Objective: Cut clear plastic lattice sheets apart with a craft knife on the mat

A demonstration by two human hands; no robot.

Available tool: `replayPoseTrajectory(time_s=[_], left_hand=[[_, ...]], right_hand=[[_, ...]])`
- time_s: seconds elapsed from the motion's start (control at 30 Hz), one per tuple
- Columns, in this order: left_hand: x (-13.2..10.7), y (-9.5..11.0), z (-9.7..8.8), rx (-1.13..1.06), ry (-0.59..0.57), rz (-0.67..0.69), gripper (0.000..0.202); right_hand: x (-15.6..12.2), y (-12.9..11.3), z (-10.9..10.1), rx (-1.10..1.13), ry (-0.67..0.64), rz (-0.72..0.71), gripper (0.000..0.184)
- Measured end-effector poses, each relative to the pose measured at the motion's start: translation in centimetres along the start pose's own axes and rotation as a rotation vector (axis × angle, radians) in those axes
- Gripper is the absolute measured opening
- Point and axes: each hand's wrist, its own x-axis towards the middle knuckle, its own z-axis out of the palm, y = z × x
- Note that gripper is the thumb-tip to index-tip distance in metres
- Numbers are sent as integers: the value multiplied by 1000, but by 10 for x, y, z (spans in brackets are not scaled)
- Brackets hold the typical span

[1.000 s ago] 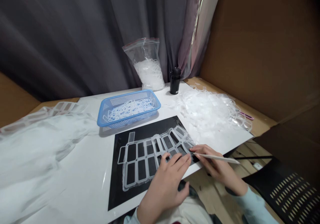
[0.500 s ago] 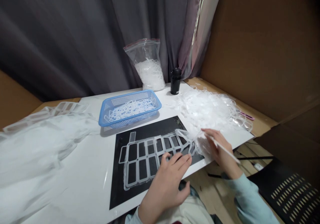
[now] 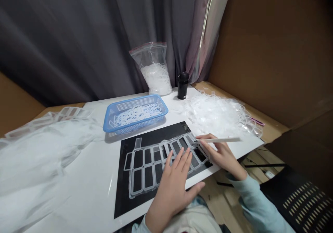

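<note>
On black mat [image 3: 122,191]: translucent frame sheet [image 3: 153,162]. Left hand [image 3: 173,188], spread flat at five o'clock, hides part of it; right hand [image 3: 219,154], at three, grasps white stick [image 3: 227,140]. Blue basket [image 3: 106,120], eleven o'clock; black bottle [image 3: 182,86], label [image 3: 185,97] too small to read, half past twelve; white heap [image 3: 215,115], half past one.

A translucent sheet of rectangular frames [image 3: 153,163] lies under the left hand [image 3: 174,186]; a slim white stick [image 3: 229,140] juts from the right hand [image 3: 220,155].

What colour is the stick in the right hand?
The stick is white; the head view shows it best.
</note>
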Motion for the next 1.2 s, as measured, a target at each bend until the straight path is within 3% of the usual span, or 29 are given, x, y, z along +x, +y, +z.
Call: replayPoseTrajectory(time_s=[0.17, 0.5, 0.93, 1.1, 1.2], left_hand=[[4, 3, 1, -55, -45, -65, 72], [16, 15, 0, -126, -135, -208, 74], [26, 20, 7, -45, 21, -180, 56], [26, 20, 7, -45, 20, -178, 53], [27, 20, 4, -47, -9, -188, 55]], right_hand=[[-1, 4, 8, 64, -130, 39, 27], [-5, 12, 10, 93, -140, 65, 26], [-4, 10, 18, 32, -168, -125, 22], [0, 12, 18, -56, -107, -145, 25], [9, 26, 6, -114, 26, -111, 25]])
